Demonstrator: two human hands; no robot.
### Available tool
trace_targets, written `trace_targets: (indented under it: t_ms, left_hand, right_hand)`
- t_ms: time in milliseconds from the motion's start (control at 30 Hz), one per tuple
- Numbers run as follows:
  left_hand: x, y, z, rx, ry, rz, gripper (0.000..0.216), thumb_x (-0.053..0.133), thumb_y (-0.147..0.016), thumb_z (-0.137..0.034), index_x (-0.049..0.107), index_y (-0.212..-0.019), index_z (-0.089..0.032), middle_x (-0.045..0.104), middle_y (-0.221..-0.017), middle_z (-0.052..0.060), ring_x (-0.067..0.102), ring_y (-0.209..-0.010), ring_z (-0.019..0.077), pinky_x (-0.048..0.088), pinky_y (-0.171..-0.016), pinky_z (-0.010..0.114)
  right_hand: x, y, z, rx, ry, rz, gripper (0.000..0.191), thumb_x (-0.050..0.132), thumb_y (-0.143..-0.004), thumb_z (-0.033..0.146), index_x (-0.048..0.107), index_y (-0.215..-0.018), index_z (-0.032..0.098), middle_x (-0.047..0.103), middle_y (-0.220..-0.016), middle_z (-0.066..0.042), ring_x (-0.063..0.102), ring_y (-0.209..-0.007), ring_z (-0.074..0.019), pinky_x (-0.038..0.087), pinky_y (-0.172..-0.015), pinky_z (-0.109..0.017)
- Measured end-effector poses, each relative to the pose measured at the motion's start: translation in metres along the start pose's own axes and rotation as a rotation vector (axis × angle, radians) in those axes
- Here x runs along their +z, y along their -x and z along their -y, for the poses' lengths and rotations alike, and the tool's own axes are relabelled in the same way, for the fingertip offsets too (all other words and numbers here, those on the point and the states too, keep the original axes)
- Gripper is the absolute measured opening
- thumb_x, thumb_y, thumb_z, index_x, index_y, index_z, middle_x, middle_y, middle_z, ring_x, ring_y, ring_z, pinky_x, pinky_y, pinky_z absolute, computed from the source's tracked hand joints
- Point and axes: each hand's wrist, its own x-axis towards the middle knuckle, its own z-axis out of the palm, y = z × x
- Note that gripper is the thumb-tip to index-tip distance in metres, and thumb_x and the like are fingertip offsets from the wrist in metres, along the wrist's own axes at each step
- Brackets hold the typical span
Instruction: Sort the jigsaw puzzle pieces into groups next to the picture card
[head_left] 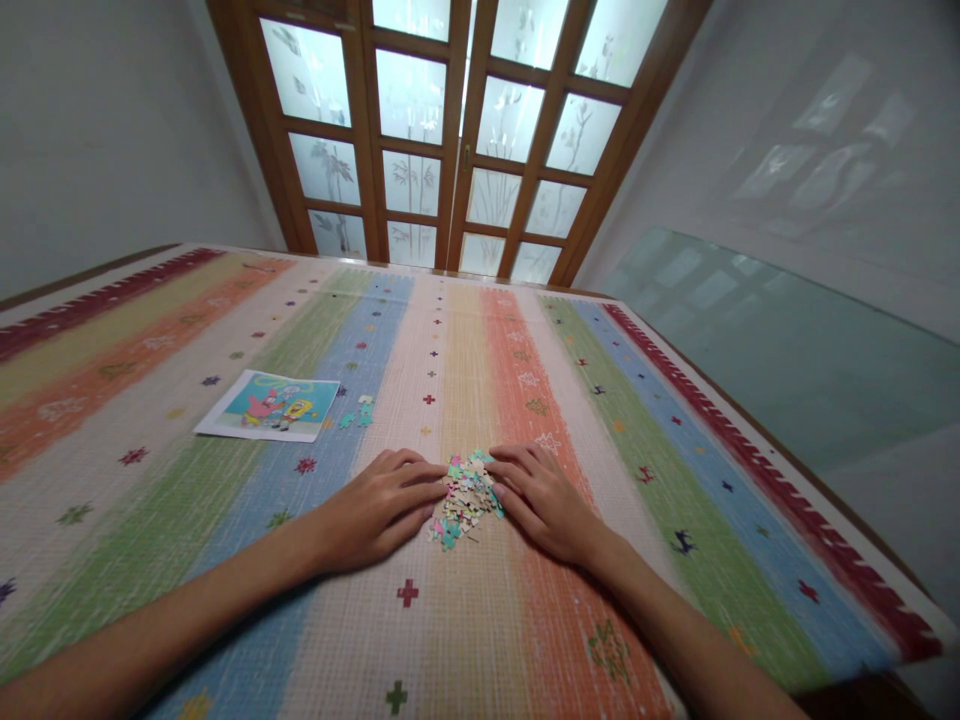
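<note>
A small heap of jigsaw puzzle pieces (469,500) lies on the striped tablecloth, some showing pale backs, others teal, pink or yellow faces. My left hand (386,503) rests against the heap's left side, fingers stretched out and touching its edge. From the right, my right hand (541,497) lies palm down with extended fingers at the opposite edge. Neither hand grips a piece. Up and to the left, several loose teal pieces (358,413) sit beside a printed cartoon picture (274,406) with a pink and a yellow figure.
The multicoloured striped tablecloth (480,620) covers a wide table. Beyond its far edge stand wooden doors (457,150) with frosted panes. A pale glass-like panel (787,340) is along the right, near a white wall (847,130).
</note>
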Motion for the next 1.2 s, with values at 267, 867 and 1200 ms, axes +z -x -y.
trace_targets:
  t_ms: [267,867,1200]
  left_hand:
    - [-0.0019,0.0006,0.0021,0.04,-0.007,-0.007,0.032,0.05,-0.102,-0.018,0.063,-0.131,-0.023,0.069,-0.128,0.009,0.061,-0.113,0.0244,0.05,-0.098,0.045]
    - [0.0001,0.0034,0.0078,0.095,-0.082,-0.023,0.032,0.05,-0.102,-0.017,0.064,-0.13,-0.021,0.067,-0.135,0.01,0.059,-0.121,0.0263,0.051,-0.1,0.046]
    - [0.0001,0.004,0.0088,0.147,-0.135,-0.046,0.033,0.049,-0.101,-0.015,0.063,-0.131,-0.019,0.07,-0.129,0.01,0.06,-0.117,0.0264,0.052,-0.097,0.045]
  right_hand:
    - [0.0008,0.0008,-0.0008,-0.002,0.008,-0.001,0.027,0.045,-0.106,0.027,0.065,-0.122,0.019,0.068,-0.124,-0.013,0.059,-0.113,-0.0277,0.049,-0.099,-0.05]
    - [0.0019,0.0009,-0.0011,-0.009,0.018,-0.004,0.026,0.047,-0.106,0.027,0.065,-0.122,0.018,0.068,-0.123,-0.013,0.059,-0.112,-0.0279,0.048,-0.098,-0.049]
    - [0.0011,0.0006,-0.0008,-0.008,0.006,-0.002,0.027,0.045,-0.106,0.027,0.064,-0.122,0.017,0.068,-0.124,-0.013,0.058,-0.111,-0.0283,0.049,-0.097,-0.051]
